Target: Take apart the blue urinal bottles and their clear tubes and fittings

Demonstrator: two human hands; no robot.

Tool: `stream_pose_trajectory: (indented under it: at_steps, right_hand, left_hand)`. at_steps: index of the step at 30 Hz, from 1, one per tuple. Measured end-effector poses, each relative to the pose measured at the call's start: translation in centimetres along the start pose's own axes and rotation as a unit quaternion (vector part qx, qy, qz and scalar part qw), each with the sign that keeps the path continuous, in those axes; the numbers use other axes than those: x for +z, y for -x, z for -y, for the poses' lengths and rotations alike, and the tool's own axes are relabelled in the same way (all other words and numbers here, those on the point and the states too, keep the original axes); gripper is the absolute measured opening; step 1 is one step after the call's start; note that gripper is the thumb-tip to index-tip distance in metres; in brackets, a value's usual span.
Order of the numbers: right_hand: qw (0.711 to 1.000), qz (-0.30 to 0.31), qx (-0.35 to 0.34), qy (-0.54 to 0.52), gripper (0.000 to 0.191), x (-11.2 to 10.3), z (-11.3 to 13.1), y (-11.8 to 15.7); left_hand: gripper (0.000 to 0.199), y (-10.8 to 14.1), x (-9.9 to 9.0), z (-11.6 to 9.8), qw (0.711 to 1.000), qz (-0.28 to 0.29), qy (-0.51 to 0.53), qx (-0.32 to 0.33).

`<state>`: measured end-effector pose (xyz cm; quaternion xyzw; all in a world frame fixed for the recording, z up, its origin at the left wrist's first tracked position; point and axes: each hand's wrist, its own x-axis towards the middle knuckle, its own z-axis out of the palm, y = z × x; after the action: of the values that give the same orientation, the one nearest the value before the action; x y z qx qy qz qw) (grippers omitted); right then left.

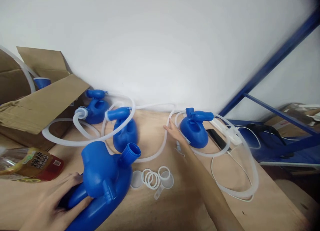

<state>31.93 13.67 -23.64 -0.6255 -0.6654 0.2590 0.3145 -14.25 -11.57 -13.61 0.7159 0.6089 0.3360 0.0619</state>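
Note:
My left hand grips the loop handle of a blue plastic urinal bottle, tilted at the front left, its short threaded neck pointing up to the right. My right hand reaches to the back middle of the table and closes thumb and fingers around a translucent white hose. Several white rings, two translucent discs and a small clear tab lie between my arms. Right of my right hand stands another blue urinal bottle with a hose curling around it.
Two more blue urinal bottles with looping hoses stand at the back left. An open cardboard box and a drink bottle are on the left. A phone, power strip, cables and blue metal frame are on the right.

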Motion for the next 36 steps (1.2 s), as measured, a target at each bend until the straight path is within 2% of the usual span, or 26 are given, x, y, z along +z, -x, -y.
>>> stream_pose_trajectory:
  at_steps: [5, 8, 11, 14, 17, 20, 24, 27, 32, 36]
  right_hand:
    - [0.993, 0.106, 0.004, 0.046, 0.102, 1.1, 0.6, -2.4]
    - [0.990, 0.124, 0.003, 0.061, 0.106, 0.1, 1.3, -1.6]
    - [0.992, 0.107, -0.020, 0.067, 0.097, -1.9, 2.1, 1.1]
    - [0.992, 0.101, -0.040, 0.067, 0.085, -4.0, 2.6, 5.0]
    - [0.984, 0.142, -0.068, 0.083, 0.076, -5.5, 2.6, 8.7]
    - [0.977, 0.161, -0.062, 0.125, 0.071, -6.1, 2.2, 10.6]
    - [0.990, 0.084, -0.004, 0.113, 0.069, -6.0, 1.6, 10.5]
    - [0.996, 0.039, 0.028, 0.076, 0.067, -5.3, 1.2, 9.6]
    - [0.998, -0.025, 0.030, 0.051, 0.066, -4.4, 0.8, 7.7]
    - [0.993, -0.113, 0.020, 0.003, 0.066, -5.1, 0.8, 4.3]
  left_hand:
    - [0.038, -3.3, -0.2, -4.5, 0.995, -0.015, 0.008, 0.096]
    - [0.038, -4.9, 0.5, -6.1, 0.995, 0.003, 0.006, 0.099]
    - [0.044, -6.0, 1.4, -7.1, 0.997, 0.032, 0.013, 0.067]
    - [0.049, -7.3, 2.6, -8.4, 0.997, 0.064, 0.028, 0.027]
    - [0.049, -9.5, 4.3, -10.3, 0.995, 0.093, 0.041, 0.008]
    - [0.044, -12.6, 6.6, -12.2, 0.992, 0.122, 0.026, 0.028]
    - [0.037, -16.7, 10.5, -14.1, 0.985, 0.154, -0.013, 0.073]
    - [0.040, -19.0, 13.6, -15.0, 0.983, 0.160, -0.025, 0.086]
    - [0.040, -21.0, 17.6, -15.3, 0.979, 0.177, -0.036, 0.095]
    - [0.042, -21.7, 19.7, -14.3, 0.983, 0.168, -0.034, 0.071]
